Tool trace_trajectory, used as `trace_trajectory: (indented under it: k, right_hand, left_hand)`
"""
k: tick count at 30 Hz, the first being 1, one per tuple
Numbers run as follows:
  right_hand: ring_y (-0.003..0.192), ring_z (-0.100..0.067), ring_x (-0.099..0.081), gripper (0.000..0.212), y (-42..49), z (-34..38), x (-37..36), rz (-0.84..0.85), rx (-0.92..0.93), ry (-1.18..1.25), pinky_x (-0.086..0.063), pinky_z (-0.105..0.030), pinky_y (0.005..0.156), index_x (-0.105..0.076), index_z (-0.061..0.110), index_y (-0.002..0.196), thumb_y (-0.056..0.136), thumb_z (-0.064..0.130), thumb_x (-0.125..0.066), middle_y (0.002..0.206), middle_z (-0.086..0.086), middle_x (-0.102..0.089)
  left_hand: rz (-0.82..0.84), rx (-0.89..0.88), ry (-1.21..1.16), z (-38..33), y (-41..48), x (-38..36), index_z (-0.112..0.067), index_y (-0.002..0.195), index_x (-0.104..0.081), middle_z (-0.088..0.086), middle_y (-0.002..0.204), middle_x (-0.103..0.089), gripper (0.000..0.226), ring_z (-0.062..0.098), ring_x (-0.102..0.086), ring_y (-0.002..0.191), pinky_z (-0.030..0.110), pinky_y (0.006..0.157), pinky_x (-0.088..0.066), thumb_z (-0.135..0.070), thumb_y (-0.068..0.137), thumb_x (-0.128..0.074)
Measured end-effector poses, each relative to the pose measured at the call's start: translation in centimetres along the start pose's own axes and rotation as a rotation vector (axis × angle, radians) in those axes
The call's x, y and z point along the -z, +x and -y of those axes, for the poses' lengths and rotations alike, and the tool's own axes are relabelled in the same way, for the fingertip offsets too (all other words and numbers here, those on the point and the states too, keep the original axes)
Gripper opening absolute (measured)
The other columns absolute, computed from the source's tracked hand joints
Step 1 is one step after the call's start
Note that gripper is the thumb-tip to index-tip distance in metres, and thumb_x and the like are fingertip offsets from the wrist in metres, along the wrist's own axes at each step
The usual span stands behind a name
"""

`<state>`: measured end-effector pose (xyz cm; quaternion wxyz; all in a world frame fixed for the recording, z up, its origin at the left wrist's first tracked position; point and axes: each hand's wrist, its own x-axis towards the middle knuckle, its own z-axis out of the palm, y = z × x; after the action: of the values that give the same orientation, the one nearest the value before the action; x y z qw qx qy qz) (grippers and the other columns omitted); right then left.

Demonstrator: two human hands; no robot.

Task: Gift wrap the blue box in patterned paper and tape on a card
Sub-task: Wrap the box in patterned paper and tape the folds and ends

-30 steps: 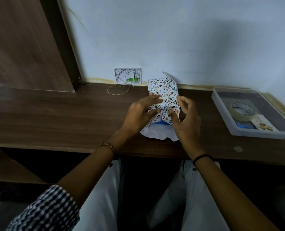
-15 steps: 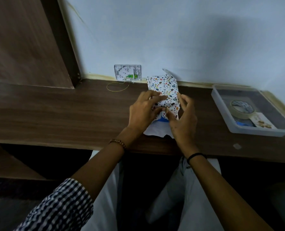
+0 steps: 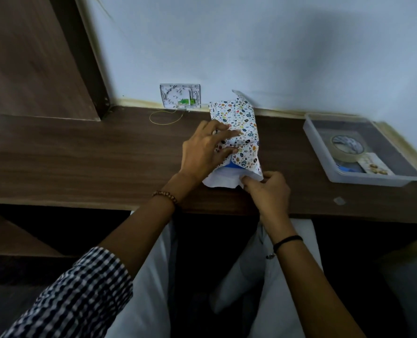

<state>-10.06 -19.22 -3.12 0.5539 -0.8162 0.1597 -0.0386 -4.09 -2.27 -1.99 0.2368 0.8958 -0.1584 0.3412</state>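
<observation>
2 grips split the work on the counter (image 3: 80, 154): the left grip (image 3: 203, 152) lay straight-fingered on the patterned paper (image 3: 241, 125), pinning it to the blue box (image 3: 234, 165) (a corner bare at the near end), while the right grip (image 3: 267, 191) pinched its loose white edge, probably to fold it.

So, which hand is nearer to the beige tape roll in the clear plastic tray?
Right. The right hand is left of the beige tape roll; the left hand is farther left, on the patterned paper.
</observation>
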Motion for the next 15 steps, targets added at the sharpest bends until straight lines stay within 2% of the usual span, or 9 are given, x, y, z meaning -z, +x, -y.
trace_trajectory:
  k: [3,5,7,9,12,15]
  right_hand:
    - [0.061,-0.017,-0.072,0.035,0.0,0.4,0.2,0.081,-0.112,0.114,-0.059,-0.028,0.054,-0.066,-0.003,0.102,0.084,0.026,-0.076,0.085,-0.015,-0.073]
    - [0.053,-0.015,-0.069,0.027,0.0,0.7,0.5,0.089,-0.128,0.047,-0.055,-0.024,0.046,-0.067,-0.003,0.098,0.088,0.022,-0.073,0.079,-0.015,-0.072]
    - [0.052,-0.013,-0.067,0.019,0.2,0.9,0.8,0.07,-0.127,0.009,-0.054,-0.022,0.046,-0.069,0.001,0.097,0.09,0.019,-0.068,0.076,-0.012,-0.072]
    - [0.06,-0.015,-0.069,0.015,0.3,1.1,1.1,0.066,-0.167,0.105,-0.057,-0.026,0.051,-0.07,0.004,0.097,0.09,0.018,-0.067,0.08,-0.011,-0.072]
    - [0.083,-0.021,-0.071,0.005,0.0,1.7,1.1,0.12,-0.319,0.419,-0.062,-0.032,0.064,-0.067,0.007,0.091,0.09,0.012,-0.068,0.093,-0.012,-0.071]
    - [0.091,-0.025,-0.071,0.008,-0.1,2.2,0.5,0.141,-0.383,0.587,-0.062,-0.035,0.073,-0.067,0.005,0.098,0.093,0.009,-0.062,0.102,-0.015,-0.071]
  left_hand:
    - [0.009,-0.006,-0.002,0.0,0.1,0.0,-0.036,0.121,-0.069,-0.008,0.116,-0.063,0.042,0.011,-0.052,0.109,0.028,0.055,-0.051,-0.048,0.081,-0.075]
    - [0.014,-0.01,0.009,0.0,0.1,0.0,-0.037,0.121,-0.069,-0.008,0.116,-0.063,0.044,0.011,-0.052,0.109,0.028,0.053,-0.05,-0.05,0.08,-0.076]
    - [0.013,-0.012,0.018,0.0,0.1,0.0,-0.037,0.12,-0.069,-0.008,0.116,-0.062,0.045,0.011,-0.052,0.11,0.028,0.052,-0.05,-0.051,0.078,-0.075]
    - [0.007,-0.017,0.02,0.1,0.1,-0.1,-0.037,0.121,-0.068,-0.009,0.117,-0.062,0.046,0.011,-0.052,0.11,0.029,0.052,-0.05,-0.052,0.078,-0.075]
    - [0.003,-0.018,0.027,0.2,0.1,-0.1,-0.037,0.121,-0.068,-0.009,0.117,-0.062,0.045,0.011,-0.052,0.11,0.029,0.052,-0.051,-0.052,0.079,-0.074]
    - [0.003,-0.017,0.03,0.1,0.1,-0.2,-0.036,0.121,-0.069,-0.009,0.116,-0.062,0.045,0.011,-0.051,0.11,0.028,0.051,-0.05,-0.052,0.079,-0.074]
